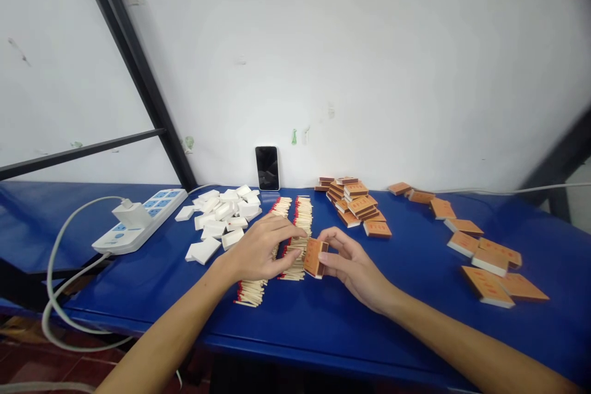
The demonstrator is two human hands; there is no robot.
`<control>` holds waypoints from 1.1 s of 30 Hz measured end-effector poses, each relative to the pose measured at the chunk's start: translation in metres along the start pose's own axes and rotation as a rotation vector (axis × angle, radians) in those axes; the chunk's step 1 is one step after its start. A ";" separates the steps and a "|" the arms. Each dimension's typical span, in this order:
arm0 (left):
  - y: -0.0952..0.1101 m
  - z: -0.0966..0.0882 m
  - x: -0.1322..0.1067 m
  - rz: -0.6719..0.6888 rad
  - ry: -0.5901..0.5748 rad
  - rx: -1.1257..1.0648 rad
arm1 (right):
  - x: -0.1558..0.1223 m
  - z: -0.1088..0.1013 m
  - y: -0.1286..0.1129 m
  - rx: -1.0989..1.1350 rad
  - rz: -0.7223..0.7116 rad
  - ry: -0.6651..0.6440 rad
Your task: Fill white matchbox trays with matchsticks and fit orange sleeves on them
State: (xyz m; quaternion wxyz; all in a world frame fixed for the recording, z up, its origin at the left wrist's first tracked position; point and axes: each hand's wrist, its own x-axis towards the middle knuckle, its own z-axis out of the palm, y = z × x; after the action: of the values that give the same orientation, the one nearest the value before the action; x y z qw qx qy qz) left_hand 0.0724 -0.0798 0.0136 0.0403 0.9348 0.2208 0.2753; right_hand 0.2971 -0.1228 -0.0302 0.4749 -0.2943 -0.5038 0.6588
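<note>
My right hand [353, 265] grips an orange matchbox [314, 257] between thumb and fingers, tilted above the blue table. Just left of the box, my left hand [265, 248] hovers over the matches with thumb and forefinger apart, and nothing shows between them. Two long rows of red-tipped matches lie beneath: a left row [252, 292] partly covered by my left hand, and a right row [303, 215] running up behind the matchbox. White inner trays [215, 229] lie in a loose heap to the left of the matches.
Orange matchbox covers [360, 204] are piled behind my right hand. Several matchboxes [489, 286] trail along the right side. A phone [268, 167] leans on the wall. At left stands a power strip [138, 221] with a plug and a looping white cable [50, 283].
</note>
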 end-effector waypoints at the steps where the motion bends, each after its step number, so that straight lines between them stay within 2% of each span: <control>1: 0.000 0.000 0.000 -0.003 -0.004 0.003 | 0.000 0.000 0.000 0.011 -0.013 0.030; 6: -0.001 0.001 0.000 -0.023 -0.027 0.013 | 0.001 -0.005 0.000 -0.049 -0.074 0.189; 11: 0.000 0.000 0.000 -0.044 -0.061 0.003 | -0.001 -0.007 -0.002 -0.159 -0.077 0.080; 17: 0.002 -0.002 0.000 -0.055 -0.092 -0.029 | -0.003 -0.002 -0.003 -0.270 -0.090 0.017; 21: 0.003 -0.002 -0.001 -0.081 -0.122 -0.063 | -0.002 -0.003 0.000 -0.329 -0.192 0.019; 29: 0.002 -0.003 -0.004 -0.109 -0.147 -0.075 | -0.004 -0.007 -0.004 -0.379 -0.207 -0.050; 33: 0.000 -0.005 -0.006 -0.088 -0.143 -0.161 | -0.007 -0.002 -0.002 -0.533 -0.316 -0.073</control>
State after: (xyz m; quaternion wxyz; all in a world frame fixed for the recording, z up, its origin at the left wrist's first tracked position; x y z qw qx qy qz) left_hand 0.0651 -0.0823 0.0143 0.1430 0.9352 0.2354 0.2227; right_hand 0.3019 -0.1284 -0.0290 0.4594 -0.3025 -0.7150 0.4316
